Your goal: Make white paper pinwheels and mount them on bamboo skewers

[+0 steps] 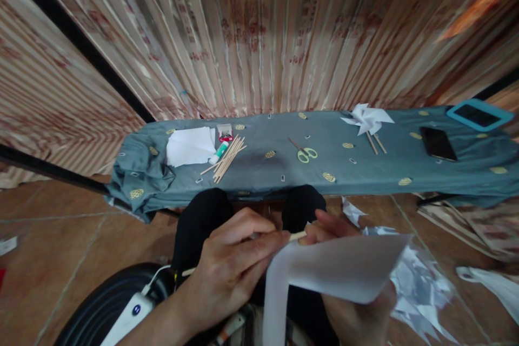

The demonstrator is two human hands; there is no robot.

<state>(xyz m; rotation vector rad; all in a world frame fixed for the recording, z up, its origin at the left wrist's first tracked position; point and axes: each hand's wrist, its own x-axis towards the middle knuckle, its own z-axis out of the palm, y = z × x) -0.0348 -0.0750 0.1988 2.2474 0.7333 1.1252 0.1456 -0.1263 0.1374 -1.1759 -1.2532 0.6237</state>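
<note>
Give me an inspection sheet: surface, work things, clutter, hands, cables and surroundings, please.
Surface: patterned cloth, rumpled at left.
Work things: stick and paper in hand; sheets, red box, glue, loose sticks, scissors and pinwheels on the cloth.
Clutter: phone and blue-framed tablet at the cloth's right end; paper scraps at lower right.
Hands: left hand grips the stick; right hand pinches its end, partly behind the paper.
Cables: white cable plugged into a white device at lower left.
Surroundings: striped curtain behind, tiled floor below.
</note>
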